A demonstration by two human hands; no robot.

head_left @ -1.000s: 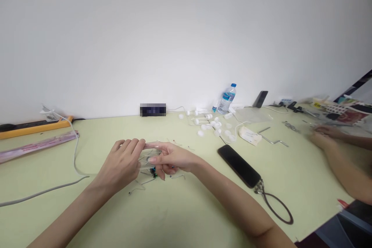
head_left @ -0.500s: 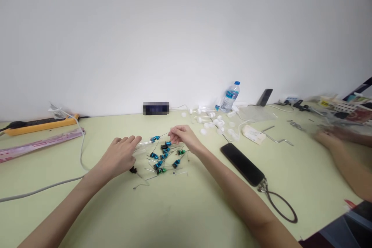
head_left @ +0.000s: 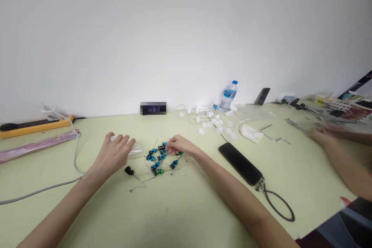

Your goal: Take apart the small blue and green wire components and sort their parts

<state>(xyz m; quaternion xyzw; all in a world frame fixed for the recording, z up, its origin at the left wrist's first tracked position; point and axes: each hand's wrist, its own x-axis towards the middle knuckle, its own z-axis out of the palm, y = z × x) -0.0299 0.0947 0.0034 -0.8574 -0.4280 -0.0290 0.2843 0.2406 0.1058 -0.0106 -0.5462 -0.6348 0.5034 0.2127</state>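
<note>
Tube [head_left: 136,150], clear, was noted just left of the cluster of fittings, its body clamped in the left hand [head_left: 114,152], fingers curled over it; a white end [head_left: 112,138] was seen between thumb and fingers. The right hand [head_left: 178,145] was found over the far right of the cluster, its fingertips lowered among the pieces; whether a piece was pinched there could not be told. Blue fittings [head_left: 156,165] with black ends and thin metal rods were observed heaped on the green table [head_left: 174,217]; green fittings [head_left: 159,171] were mixed in; one black fitting [head_left: 128,170] was recorded apart, below the left hand. A phone [head_left: 240,163] with a looped strap [head_left: 280,200] was sighted to the right, lying flat; beyond it, white caps [head_left: 217,123] were scattered beside capped tubes [head_left: 202,111]; a water bottle [head_left: 228,97] was stood near the wall; a co-worker's hands [head_left: 321,137], blurred, were seen at far right.
</note>
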